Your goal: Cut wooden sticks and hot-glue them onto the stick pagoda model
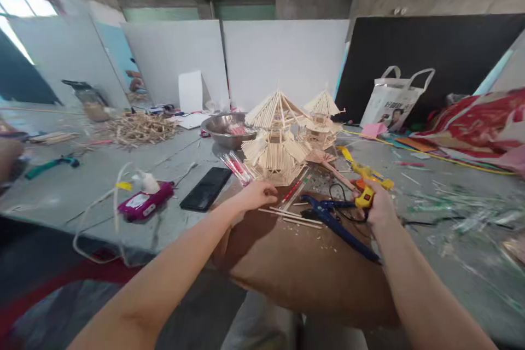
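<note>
My left hand (257,196) rests by the base of a wooden-stick pagoda model (276,147), its fingers curled; whatever it may hold is hidden. On the right, my right hand (379,202) is closed on a yellow tool (364,197) with an orange part, perhaps a glue gun or tape measure. A second, smaller stick tower (322,115) stands behind. Loose sticks (297,219) lie between my hands on a brown board (303,268). Blue-handled cutters (340,229) lie beside the sticks, near my right hand.
A black phone (206,190) and a purple power socket (146,201) with a white cable lie left. Behind are a metal bowl (227,130) and a stick pile (141,128). Plastic wrappers (459,208) litter the right; a white bag (389,101) stands behind. Part of another person's arm shows far left.
</note>
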### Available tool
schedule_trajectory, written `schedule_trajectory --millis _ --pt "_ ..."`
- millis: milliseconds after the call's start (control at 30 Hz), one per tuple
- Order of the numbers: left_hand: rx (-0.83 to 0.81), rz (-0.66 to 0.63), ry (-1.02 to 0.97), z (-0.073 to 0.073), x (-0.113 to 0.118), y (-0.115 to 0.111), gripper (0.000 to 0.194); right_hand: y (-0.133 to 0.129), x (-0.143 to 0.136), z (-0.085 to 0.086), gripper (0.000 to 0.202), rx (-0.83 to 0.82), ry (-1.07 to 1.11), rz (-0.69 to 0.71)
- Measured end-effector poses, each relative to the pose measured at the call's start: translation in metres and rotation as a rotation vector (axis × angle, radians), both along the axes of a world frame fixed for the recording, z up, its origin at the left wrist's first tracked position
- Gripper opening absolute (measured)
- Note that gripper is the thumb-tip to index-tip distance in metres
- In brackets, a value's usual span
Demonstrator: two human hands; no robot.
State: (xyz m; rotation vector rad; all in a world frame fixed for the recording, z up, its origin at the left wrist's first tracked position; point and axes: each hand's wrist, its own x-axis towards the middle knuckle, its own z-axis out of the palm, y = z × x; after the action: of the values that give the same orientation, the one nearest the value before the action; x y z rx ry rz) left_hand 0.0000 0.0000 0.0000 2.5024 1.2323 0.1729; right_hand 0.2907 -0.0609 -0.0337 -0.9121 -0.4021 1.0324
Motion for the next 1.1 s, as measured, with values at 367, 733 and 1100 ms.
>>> schedule_trajectory --millis 367,733,1100 --pt "0.224 -0.028 0.145 -0.008 0.012 -0.013 0.027 0.0 -0.003 0.003 0.018 0.019 -0.004 0.028" --pt "0.142 -0.094 0.206 -0.005 0.008 -0.013 0.015 0.0 -0.002 0.0 0.02 0.022 -0.007 0.037" --pt "0.13 0.148 -0.619 0.028 0.007 -0.01 0.015 0.0 -0.005 0.002 0.017 0.015 -0.006 0.03"
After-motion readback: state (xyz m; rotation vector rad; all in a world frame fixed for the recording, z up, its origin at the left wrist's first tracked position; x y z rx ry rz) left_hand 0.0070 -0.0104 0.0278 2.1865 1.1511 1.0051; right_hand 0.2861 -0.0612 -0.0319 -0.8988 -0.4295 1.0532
